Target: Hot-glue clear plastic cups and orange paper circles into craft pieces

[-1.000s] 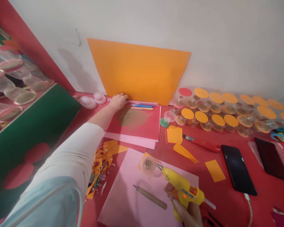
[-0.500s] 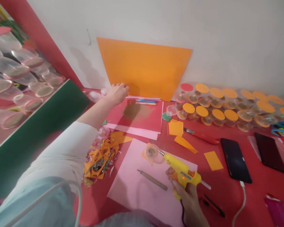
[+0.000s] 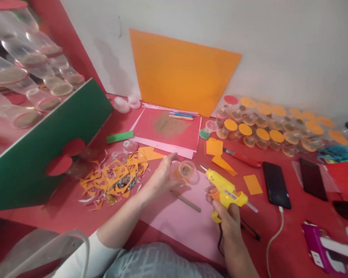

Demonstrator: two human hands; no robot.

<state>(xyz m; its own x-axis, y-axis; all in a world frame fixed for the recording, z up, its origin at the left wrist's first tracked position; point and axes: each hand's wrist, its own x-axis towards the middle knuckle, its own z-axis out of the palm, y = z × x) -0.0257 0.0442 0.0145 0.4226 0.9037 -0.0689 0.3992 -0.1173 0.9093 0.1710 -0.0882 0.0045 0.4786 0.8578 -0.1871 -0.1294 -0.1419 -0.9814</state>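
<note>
My right hand (image 3: 224, 214) is wrapped round the grip of a yellow hot glue gun (image 3: 224, 189), with a glue stick poking out of its back. The metal nozzle points left, a little apart from a clear plastic cup (image 3: 187, 170) on an orange paper piece. Just left of that cup is my left hand (image 3: 164, 173), thumb and fingers apart, holding nothing. Whether the fingers touch the cup, I cannot tell. Below them a brown pencil-like tool (image 3: 188, 202) with a thin tip lies on the pink paper (image 3: 174, 227).
Orange paper scraps (image 3: 116, 177) lie on the left beside a green board (image 3: 52, 154). Several clear cups with orange discs (image 3: 262, 134) line the back right. A red-handled cutter (image 3: 243, 157), orange squares (image 3: 214, 146) and a phone on a cable (image 3: 276, 185) are at right.
My left hand has come back from the far side of the red sheet to beside the clear cup. The glue gun stays in my right hand, near the cup. The view has shifted slightly.
</note>
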